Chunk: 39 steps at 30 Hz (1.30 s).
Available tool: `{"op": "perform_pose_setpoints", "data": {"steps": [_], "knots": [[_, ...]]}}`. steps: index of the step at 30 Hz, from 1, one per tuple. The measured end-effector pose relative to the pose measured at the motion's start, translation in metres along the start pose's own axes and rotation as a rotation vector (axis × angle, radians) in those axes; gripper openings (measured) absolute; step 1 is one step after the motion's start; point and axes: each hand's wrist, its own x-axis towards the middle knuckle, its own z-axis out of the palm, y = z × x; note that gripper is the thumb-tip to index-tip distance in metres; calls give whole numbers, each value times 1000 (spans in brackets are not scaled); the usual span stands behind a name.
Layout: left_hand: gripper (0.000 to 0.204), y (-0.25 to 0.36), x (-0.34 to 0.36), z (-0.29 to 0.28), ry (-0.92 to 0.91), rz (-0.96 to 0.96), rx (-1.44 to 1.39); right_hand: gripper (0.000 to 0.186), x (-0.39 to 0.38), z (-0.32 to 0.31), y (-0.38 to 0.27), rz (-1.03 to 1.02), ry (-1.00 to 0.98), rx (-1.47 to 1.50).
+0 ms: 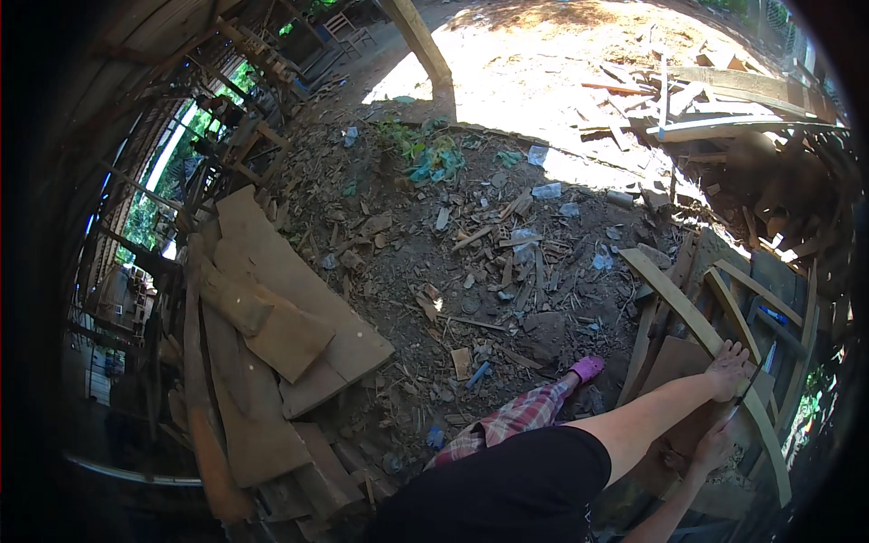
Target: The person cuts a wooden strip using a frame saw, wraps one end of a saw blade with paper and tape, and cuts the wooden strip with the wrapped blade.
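My left hand (pixel 730 372) lies over a long, curved wooden strip (pixel 668 291) at the right, its fingers pressed onto the wood. Just below it, my right hand (pixel 715 445) grips a thin, narrow blade-like tool (pixel 767 357) that slants up across the strip. Its handle is mostly covered, so I cannot tell its exact kind. Under the strip, a brown board (pixel 672 362) lies on a work surface, and a second curved piece (pixel 731 303) rests beside the first.
Wide brown boards (pixel 299 299) are stacked at the left. Wood scraps and plastic litter (pixel 520 249) cover the dirt ground. A wooden post (pixel 419 45) stands at the back, and a lumber pile (pixel 724 90) lies at the far right. My foot wears a pink shoe (pixel 588 366).
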Motion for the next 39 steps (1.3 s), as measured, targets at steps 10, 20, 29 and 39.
{"op": "perform_pose_setpoints", "data": {"steps": [10,20,29,39], "knots": [[47,1,-5,-1,63,9,-24,35,-37,-3,7,75,-23,91],[47,12,-14,-26,92,19,-10,34,8,23,3,176,81,50],[39,10,-15,-29,38,34,47,28,21,19,-6,87,172,24],[36,3,-14,-18,98,87,28,27,-14,0,-9,142,79,13]]}}
